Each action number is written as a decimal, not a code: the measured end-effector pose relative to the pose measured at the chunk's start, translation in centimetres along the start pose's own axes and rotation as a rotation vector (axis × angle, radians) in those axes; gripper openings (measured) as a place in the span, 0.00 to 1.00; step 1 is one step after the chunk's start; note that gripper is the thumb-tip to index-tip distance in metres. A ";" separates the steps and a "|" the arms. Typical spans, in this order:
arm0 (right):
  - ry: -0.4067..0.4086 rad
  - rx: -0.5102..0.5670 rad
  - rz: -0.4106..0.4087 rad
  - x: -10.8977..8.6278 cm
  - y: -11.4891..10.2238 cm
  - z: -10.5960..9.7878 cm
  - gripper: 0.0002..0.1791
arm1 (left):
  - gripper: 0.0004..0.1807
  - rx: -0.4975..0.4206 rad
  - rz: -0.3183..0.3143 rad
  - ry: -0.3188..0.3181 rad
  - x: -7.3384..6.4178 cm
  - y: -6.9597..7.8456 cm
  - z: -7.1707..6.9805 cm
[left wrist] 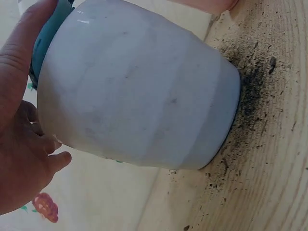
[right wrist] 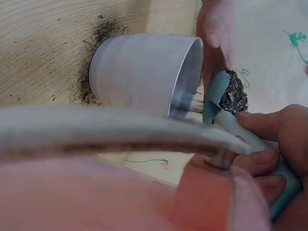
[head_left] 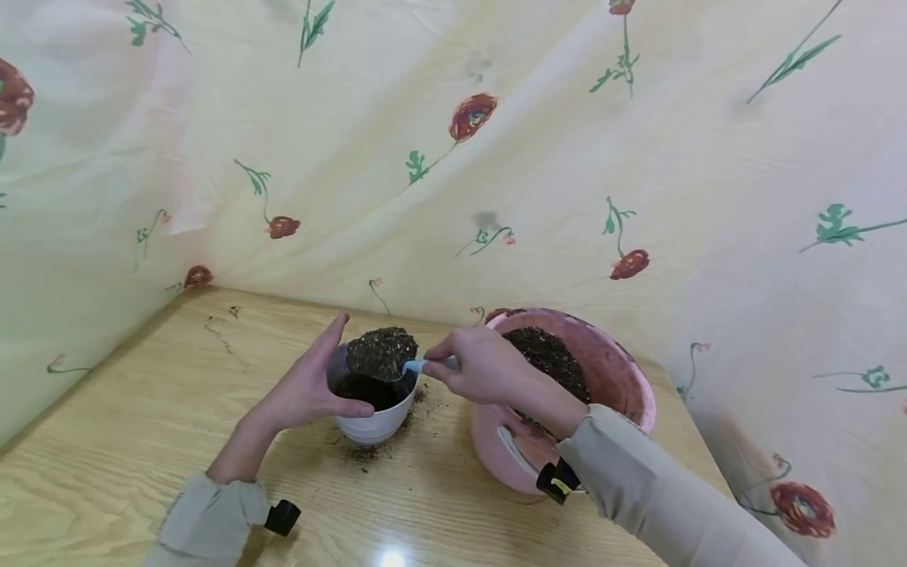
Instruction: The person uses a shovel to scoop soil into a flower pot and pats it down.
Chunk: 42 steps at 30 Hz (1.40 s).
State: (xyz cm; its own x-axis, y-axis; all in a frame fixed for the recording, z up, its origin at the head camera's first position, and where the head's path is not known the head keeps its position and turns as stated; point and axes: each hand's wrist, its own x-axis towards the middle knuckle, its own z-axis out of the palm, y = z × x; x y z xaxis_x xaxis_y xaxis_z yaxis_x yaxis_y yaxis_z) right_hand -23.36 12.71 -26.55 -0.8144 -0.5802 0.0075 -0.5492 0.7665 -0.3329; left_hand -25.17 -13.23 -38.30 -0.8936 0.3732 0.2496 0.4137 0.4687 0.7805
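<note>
A white flower pot [head_left: 375, 429] with dark soil inside stands upright on the wooden table. My left hand [head_left: 306, 387] holds it at the rim, thumb at the near side and fingers along the left and far side. In the left wrist view the pot's ribbed wall [left wrist: 139, 86] fills the middle. My right hand [head_left: 489, 366] grips the light blue handle of a small trowel [right wrist: 245, 137]. A heap of dark soil [head_left: 383, 353] lies on the trowel's blade, level over the pot's mouth. The heap hides much of the pot's opening.
Right of the pot, a pink bucket [head_left: 489, 453] holds more soil [head_left: 549, 362]; its pale carry handle [head_left: 517, 449] hangs on the near side, under my right forearm. Spilled soil [left wrist: 252, 91] surrounds the pot's base. Flower-printed cloth [head_left: 397, 213] hangs behind the table.
</note>
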 end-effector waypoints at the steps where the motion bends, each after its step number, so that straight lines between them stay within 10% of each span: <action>1: -0.013 -0.014 -0.003 0.1 0.0 0.0 0.13 | 0.73 0.000 -0.001 -0.003 0.0 0.0 0.1; 24: -0.288 -0.255 0.050 3.2 -1.2 -0.4 0.11 | 0.74 0.022 -0.013 -0.003 0.3 0.0 0.4; 42: -0.507 -0.471 0.277 4.2 -5.1 -4.7 0.23 | 0.72 0.005 0.007 -0.002 0.1 -0.1 0.7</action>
State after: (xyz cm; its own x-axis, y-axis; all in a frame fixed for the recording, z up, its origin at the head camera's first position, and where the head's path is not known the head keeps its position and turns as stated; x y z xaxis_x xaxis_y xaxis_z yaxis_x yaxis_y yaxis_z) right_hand -24.89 7.63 -20.43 -0.8108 -0.3176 -0.4916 -0.4517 0.8738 0.1804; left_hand -25.16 -12.70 -38.78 -0.8904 0.3778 0.2538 0.4206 0.4699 0.7761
